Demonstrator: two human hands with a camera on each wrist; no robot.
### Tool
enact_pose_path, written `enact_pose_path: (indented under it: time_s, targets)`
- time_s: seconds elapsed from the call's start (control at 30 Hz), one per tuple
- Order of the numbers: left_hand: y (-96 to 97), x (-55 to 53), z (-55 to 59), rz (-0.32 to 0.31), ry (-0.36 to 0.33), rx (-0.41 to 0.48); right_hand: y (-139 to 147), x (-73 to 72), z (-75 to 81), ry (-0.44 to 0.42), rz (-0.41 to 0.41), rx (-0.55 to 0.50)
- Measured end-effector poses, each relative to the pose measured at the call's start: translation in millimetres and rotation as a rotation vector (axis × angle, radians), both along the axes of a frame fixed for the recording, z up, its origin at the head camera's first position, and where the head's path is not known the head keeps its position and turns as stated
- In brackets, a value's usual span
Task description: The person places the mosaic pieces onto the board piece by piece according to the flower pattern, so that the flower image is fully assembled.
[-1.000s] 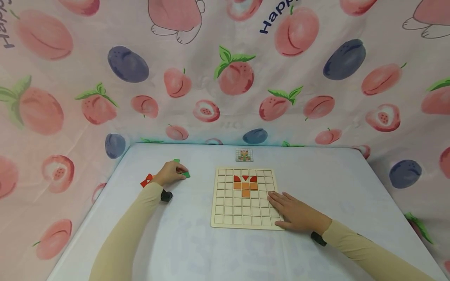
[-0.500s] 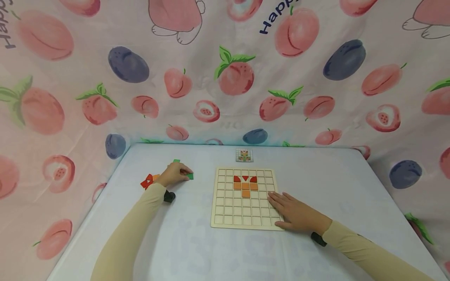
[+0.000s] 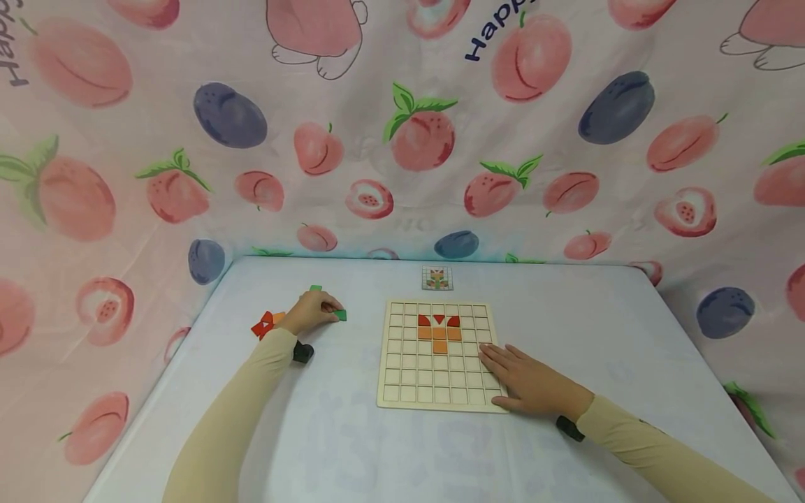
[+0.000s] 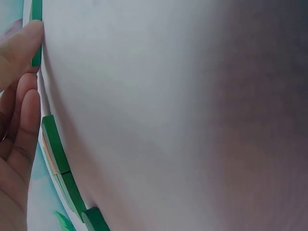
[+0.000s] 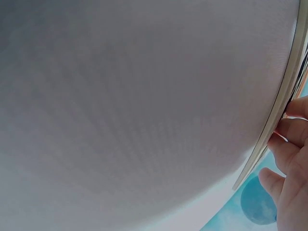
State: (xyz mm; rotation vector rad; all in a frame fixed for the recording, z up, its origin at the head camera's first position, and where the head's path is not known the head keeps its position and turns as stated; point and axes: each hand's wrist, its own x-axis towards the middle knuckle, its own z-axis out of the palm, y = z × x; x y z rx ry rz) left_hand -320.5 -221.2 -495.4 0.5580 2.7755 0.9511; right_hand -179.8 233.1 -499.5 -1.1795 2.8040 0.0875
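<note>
In the head view my left hand (image 3: 309, 311) pinches a green tile (image 3: 340, 315) low over the white table, left of the board. The left wrist view shows the thumb (image 4: 21, 50) against that green tile (image 4: 36, 10), with several more green tiles (image 4: 57, 144) lying below the fingers. A square wooden grid board (image 3: 402, 399) lies at the middle, with red pieces (image 3: 453, 321) and orange squares (image 3: 439, 346) set in its upper cells. My right hand (image 3: 534, 383) rests on the board's right edge, fingers straight. In the right wrist view its fingers touch the board's rim (image 5: 269, 122).
A small pattern card (image 3: 437, 277) lies behind the board. Red pieces (image 3: 263, 324) and an orange piece (image 3: 279, 318) are by the left wrist, partly hidden by the hand. Another green tile (image 3: 316, 288) shows beyond the left hand. Fruit-print cloth (image 3: 402, 209) hangs behind the table.
Over the last second my left hand has shifted a little to the right with the green tile, then stayed nearly still. The right hand and the board have kept their places.
</note>
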Motion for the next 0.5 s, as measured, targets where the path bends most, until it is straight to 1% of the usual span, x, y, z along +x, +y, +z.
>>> enact_pose_path:
  time_s: [0.27,0.33,0.4,0.5]
  targets:
    - [1.3,-0.2,-1.0,0.006,-0.019,0.014,0,1.0,0.1,0.003,0.001,-0.015]
    - [3.5,-0.3,-1.8,-0.002,-0.011,0.021,0,1.0,0.0,0.005,0.003,-0.016]
    - [8.2,-0.2,-2.4,-0.01,0.0,0.022,1,1.0,0.1,0.007,0.005,-0.016]
    - [20.7,2.7,0.9,-0.034,0.016,0.028,1,1.1,0.5,0.02,0.014,-0.026]
